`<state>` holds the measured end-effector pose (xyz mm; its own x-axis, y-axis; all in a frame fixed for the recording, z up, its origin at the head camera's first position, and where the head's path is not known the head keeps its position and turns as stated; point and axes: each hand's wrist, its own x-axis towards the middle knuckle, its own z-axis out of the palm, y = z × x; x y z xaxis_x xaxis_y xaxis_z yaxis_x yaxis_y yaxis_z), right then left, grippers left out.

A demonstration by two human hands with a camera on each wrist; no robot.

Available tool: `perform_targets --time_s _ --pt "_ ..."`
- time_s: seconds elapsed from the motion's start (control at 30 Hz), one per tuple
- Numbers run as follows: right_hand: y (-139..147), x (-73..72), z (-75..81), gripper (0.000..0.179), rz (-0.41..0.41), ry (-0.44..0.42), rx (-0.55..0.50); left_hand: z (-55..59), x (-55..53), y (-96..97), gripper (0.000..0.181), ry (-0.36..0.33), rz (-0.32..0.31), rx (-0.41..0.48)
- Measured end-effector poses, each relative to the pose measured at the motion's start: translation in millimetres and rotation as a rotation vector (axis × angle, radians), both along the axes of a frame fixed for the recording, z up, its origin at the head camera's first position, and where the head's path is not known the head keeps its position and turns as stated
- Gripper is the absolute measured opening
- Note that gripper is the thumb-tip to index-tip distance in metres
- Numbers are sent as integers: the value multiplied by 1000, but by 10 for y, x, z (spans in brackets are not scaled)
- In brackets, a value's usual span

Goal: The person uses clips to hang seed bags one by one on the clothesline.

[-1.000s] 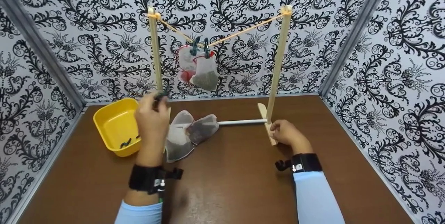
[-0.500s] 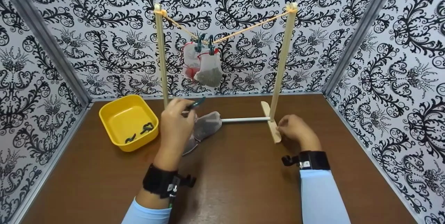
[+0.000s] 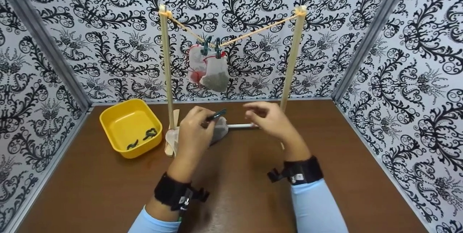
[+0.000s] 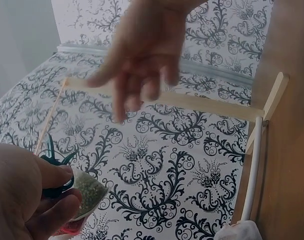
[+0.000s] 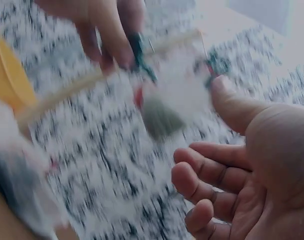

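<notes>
My left hand (image 3: 195, 131) pinches a dark green clip (image 3: 217, 114) between thumb and fingers, in front of the wooden stand. In the left wrist view the clip (image 4: 57, 170) shows its two prongs pointing up. My right hand (image 3: 271, 119) is in the air near the right post, fingers loosely bent and apart, holding nothing. Two mesh bags hang by similar clips from an orange string (image 3: 260, 30): one with green contents (image 3: 216, 77), one with red (image 3: 197, 66). More mesh bags (image 3: 220, 131) lie on the table, partly hidden behind my left hand.
A yellow bin (image 3: 130, 128) at the left holds several dark clips (image 3: 149, 134). The stand has a left post (image 3: 167, 70), a right post (image 3: 293, 63) and a white crossbar (image 3: 240, 126) low between them. Patterned walls enclose the brown table (image 3: 246, 189).
My left hand has moved right from beside the yellow bin, carrying the clip. My right hand has left the foot of the right post and come up and left toward the other hand.
</notes>
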<state>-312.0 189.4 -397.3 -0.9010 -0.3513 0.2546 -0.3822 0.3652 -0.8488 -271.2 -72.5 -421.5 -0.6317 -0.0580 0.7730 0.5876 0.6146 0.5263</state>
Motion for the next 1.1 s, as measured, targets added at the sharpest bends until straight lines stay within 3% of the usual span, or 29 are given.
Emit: perform_targets --time_s 0.1,0.23,0.43,0.57,0.73,0.97,1.1 --pt "-165 59 29 106 33 16 -50 -12 11 46 11 35 -2 -39" --pt "-270 107 -5 108 55 -4 -86 -40 32 102 12 50 -7 -72" --pt "-314 131 -43 70 45 -25 -105 -44 78 132 12 40 -46 -76" --pt "-334 141 -28 46 29 -22 -85 -34 96 147 13 74 -84 -92" --pt "-347 183 22 31 40 -39 -72 -5 105 141 14 98 -97 -114" --pt "-328 154 9 26 -45 13 -90 30 35 -62 11 -47 -18 -146" --pt "-284 134 10 19 -103 58 -120 27 -77 -341 16 -265 116 -209"
